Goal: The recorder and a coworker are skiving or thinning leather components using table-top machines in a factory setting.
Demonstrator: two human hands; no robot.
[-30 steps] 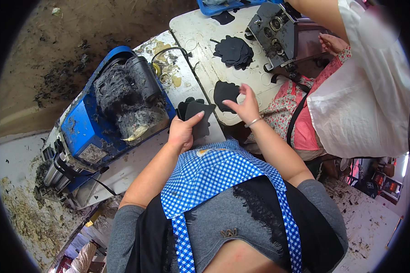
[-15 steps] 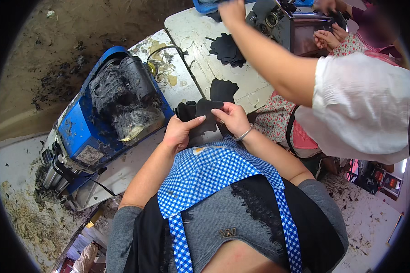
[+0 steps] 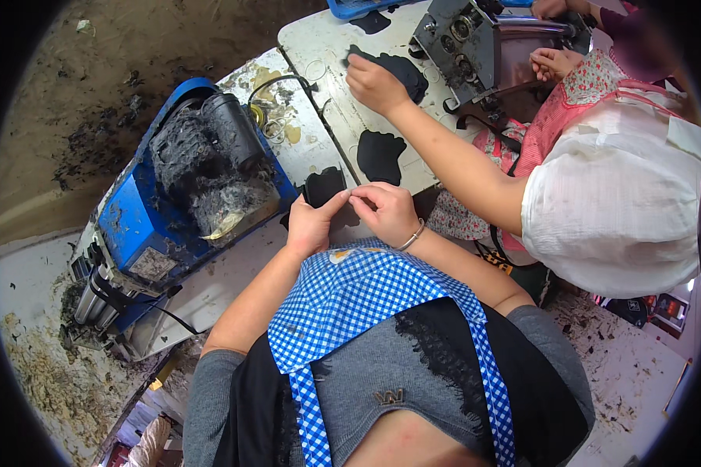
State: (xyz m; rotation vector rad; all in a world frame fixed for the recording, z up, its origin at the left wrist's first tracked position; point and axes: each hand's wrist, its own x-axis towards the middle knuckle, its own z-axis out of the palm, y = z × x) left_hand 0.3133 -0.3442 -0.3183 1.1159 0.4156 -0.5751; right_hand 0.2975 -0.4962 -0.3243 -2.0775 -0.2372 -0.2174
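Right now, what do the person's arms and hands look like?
Both arms come out of short grey sleeves, and the forearms are bare. The left hand and right hand have no gloves. A thin, silvery bangle circles the right wrist; I can see none on the left.

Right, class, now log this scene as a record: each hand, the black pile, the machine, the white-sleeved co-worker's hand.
Left hand: holding black pieces
Right hand: at the left thumb; whether it grips anything is unclear
Nearer black pile: on the white table
Blue machine: left of both hands, coated in gray fluff
White-sleeved co-worker's hand: at the farther black pile, contact unclear
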